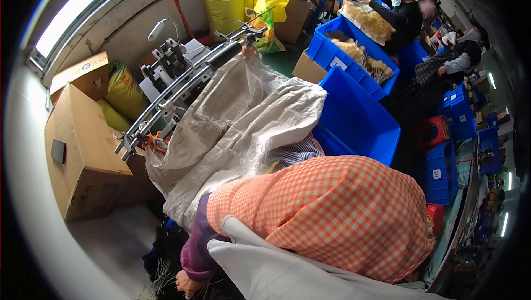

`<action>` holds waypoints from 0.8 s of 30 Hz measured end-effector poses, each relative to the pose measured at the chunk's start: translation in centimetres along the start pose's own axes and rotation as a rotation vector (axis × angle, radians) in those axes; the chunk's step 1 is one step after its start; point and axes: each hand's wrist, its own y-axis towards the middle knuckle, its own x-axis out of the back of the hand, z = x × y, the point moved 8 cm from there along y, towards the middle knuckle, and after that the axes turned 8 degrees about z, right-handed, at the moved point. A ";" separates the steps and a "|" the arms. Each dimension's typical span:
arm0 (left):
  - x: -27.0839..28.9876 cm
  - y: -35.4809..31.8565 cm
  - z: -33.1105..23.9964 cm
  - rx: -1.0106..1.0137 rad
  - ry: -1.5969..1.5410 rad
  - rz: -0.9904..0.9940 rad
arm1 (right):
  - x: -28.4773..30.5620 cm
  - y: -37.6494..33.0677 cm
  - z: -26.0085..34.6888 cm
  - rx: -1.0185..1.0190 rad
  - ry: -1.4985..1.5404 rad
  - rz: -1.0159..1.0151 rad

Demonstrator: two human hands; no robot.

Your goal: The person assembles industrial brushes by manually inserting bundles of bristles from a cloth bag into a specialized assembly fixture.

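Observation:
At the lower left, my left hand [189, 285] reaches down among thin pale wires [160, 279] and a dark, fluffy-looking pile [161, 244]. Its fingers look bent inward; what they hold is hidden at the picture's lower edge. A purple sleeve [198, 253] covers the arm, coming out of an orange-and-white checked garment [326, 217] that fills much of the foreground. Grey cloth [287, 269] hangs below it. Beyond the arm, a whitish woven sack [238, 134] drapes over a metal-railed machine [182, 87]. My right hand does not show.
An open blue crate [359, 120] stands beyond the checked cloth. Another blue crate [323, 51] carries beige fluffy pieces with wire stems. Cardboard boxes [88, 150] line the left wall, with yellow sacks [224, 2] at the back. A masked co-worker [401, 15] is at the upper right.

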 end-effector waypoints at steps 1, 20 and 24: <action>-0.3 0.5 -0.2 0.014 0.011 0.030 | 0.4 -0.1 -0.2 -0.007 0.004 -0.011; -19.8 20.6 -14.7 -0.072 0.227 0.770 | 11.0 -31.0 -2.5 -0.947 1.218 -1.082; -20.6 20.4 -17.4 -0.020 0.294 0.845 | 14.5 -32.0 0.2 -0.846 1.214 -1.032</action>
